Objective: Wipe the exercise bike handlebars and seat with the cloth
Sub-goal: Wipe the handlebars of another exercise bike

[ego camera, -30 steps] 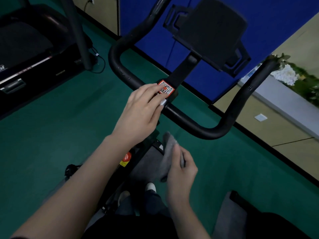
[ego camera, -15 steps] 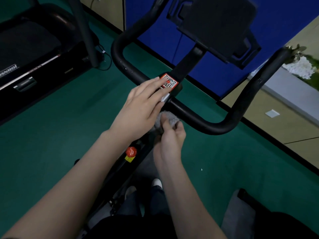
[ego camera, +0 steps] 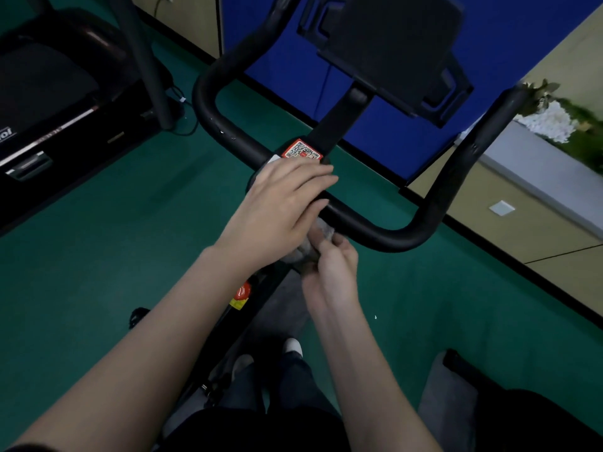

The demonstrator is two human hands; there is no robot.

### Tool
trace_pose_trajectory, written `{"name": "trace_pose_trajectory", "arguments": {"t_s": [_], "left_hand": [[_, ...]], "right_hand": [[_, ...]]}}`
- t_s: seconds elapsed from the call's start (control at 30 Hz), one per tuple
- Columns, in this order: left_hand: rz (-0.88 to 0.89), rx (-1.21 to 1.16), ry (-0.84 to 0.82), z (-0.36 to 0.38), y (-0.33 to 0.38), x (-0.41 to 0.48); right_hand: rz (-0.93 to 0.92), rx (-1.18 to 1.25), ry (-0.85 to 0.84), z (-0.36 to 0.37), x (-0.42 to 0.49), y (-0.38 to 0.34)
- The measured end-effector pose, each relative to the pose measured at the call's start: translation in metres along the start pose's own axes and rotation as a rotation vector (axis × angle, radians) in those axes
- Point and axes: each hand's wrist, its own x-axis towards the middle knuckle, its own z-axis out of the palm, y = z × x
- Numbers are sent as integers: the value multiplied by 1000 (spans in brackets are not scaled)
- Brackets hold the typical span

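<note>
where green floor [ego camera: 98, 256] ends, a blue wall [ego camera: 287, 70] rises — handlebars [ego camera: 391, 236] before it.

My handlebars [ego camera: 385, 230] are black. Just beyond my left hand [ego camera: 280, 203], a red-orange sticker [ego camera: 301, 150] carries a black-and-white QR pattern. The cloth [ego camera: 324, 230] at my right hand [ego camera: 329, 272] is grey. Below my left wrist is a red knob [ego camera: 243, 290]. The floor [ego camera: 98, 239] under both hands is deep green, and the wall panel [ego camera: 277, 70] ahead is blue.
</note>
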Motion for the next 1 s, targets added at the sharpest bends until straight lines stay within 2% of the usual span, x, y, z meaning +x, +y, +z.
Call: {"name": "trace_pose_trajectory", "arguments": {"t_s": [0.2, 0.4, 0.47, 0.53, 0.6, 0.67, 0.77, 0.87, 0.93, 1.0], "left_hand": [[-3, -54, -10, 10, -5, 3], [8, -56, 51, 16, -7, 2], [10, -50, 75, 18, -7, 1], [11, -42, 100, 20, -7, 1], [16, -31, 119, 21, -7, 1], [15, -28, 133, 23, -7, 2], [-5, -50, 145, 24, -7, 3], [-22, -83, 149, 24, -7, 4], [-23, -81, 146, 24, -7, 4], [-16, -78, 145, 24, -7, 4]], "right_hand": [[-79, 94, 60, -32, -4, -17], [-12, 29, 30, -23, -2, -16], [-49, 27, 83, -35, -5, -20], [-120, 26, 207, -50, -9, -23], [-266, -7, 345, -61, -11, -28], [-513, -123, 462, -66, -12, -33], [-911, -551, 543, -65, -10, -38], [-1197, -942, 415, -59, -6, -29], [-1287, -1141, 270, -51, -5, -18], [-1311, -1240, 181, -48, -5, -14]]}}
